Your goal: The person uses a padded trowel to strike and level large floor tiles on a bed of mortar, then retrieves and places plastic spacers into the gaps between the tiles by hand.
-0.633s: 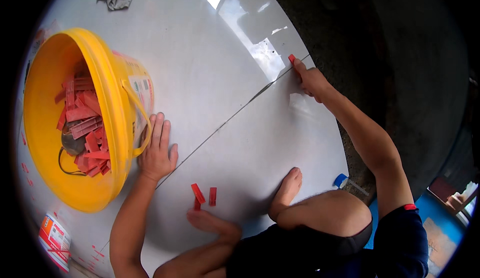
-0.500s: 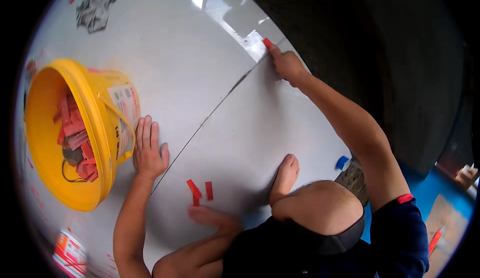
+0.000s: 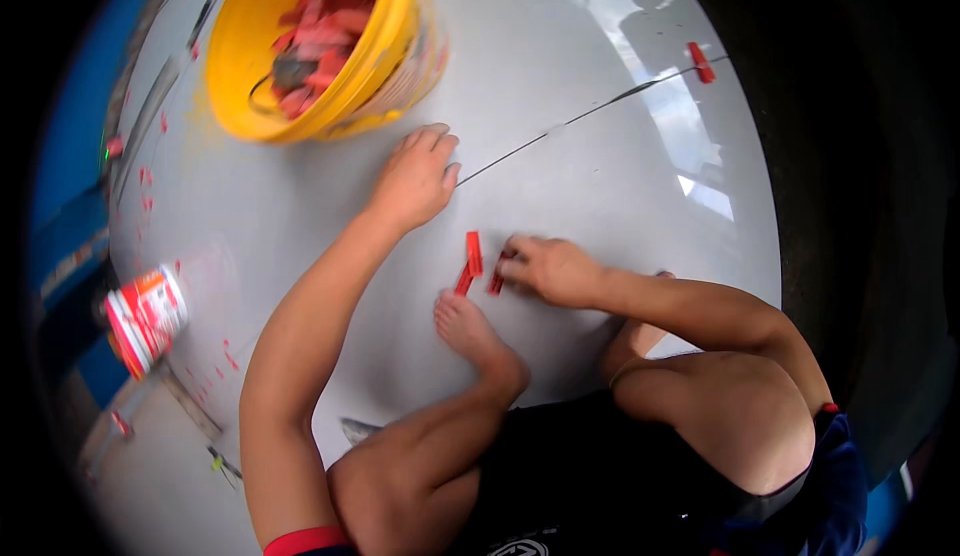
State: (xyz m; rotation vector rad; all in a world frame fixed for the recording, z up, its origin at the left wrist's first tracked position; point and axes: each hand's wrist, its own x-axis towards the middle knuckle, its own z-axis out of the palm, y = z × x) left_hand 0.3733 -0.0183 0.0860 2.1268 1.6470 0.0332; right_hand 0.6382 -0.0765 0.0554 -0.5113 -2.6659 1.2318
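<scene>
My left hand [image 3: 416, 178] lies flat on the glossy pale tiles [image 3: 560, 46], fingers stretched, near the seam between two tiles and below the yellow bucket [image 3: 395, 96]. My right hand [image 3: 556, 269] is down by my foot, its thumb and fingers closed on a red plastic wedge [image 3: 495, 284]; motion blur softens the fingertips. Just left of it lie two more pieces, an upper red wedge [image 3: 474, 252] and a lower red wedge [image 3: 463, 279] close to my toes. At the seam's far right end sits another red wedge [image 3: 702, 63].
The bucket is tipped toward me and holds many red wedges [image 3: 330, 31] and a dark grey piece [image 3: 291, 72]. A red and white tub [image 3: 146, 318] stands at the left. Red bits are scattered on the floor around it. A dark drop-like area borders the tiles at right.
My right hand has come back from the seam's far end to the loose wedges near my foot, leaving a red wedge there. My left hand stays on the tile; the view has shifted.
</scene>
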